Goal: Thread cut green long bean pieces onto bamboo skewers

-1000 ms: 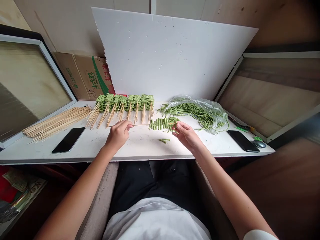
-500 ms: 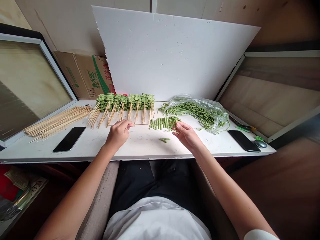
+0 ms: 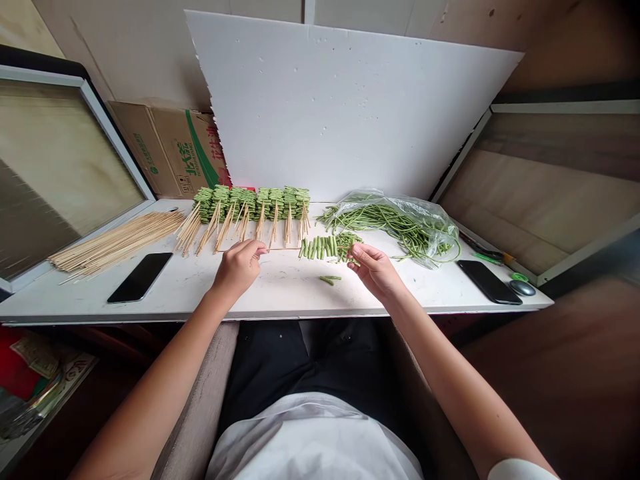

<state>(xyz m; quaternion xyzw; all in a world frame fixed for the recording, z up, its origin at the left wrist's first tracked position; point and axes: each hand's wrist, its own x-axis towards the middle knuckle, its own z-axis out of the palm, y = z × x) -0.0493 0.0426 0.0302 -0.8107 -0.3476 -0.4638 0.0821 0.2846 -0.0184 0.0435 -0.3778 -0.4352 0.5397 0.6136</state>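
Observation:
My left hand (image 3: 237, 268) is closed in a pinch on a thin bamboo skewer (image 3: 283, 249), which it holds level above the table. Several short green bean pieces (image 3: 319, 248) are threaded side by side along the skewer. At the skewer's far end, my right hand (image 3: 376, 272) pinches a small piece of green bean, mostly hidden by the fingers. Behind the skewer lies a pile of cut bean pieces (image 3: 349, 241). A few loose cut pieces (image 3: 330, 280) rest on the tabletop nearer to me.
Finished bean skewers (image 3: 250, 203) are stacked at the back. Bare skewers (image 3: 120, 243) lie left, beside a phone (image 3: 140, 278). Long beans (image 3: 385, 223) spill from a plastic bag (image 3: 425, 208) on the right. Another phone (image 3: 489, 281) is near the right edge. A white board (image 3: 350, 107) stands behind.
Almost nothing differs. Both hands keep their grip in nearly the same place, and the view has shifted very slightly.

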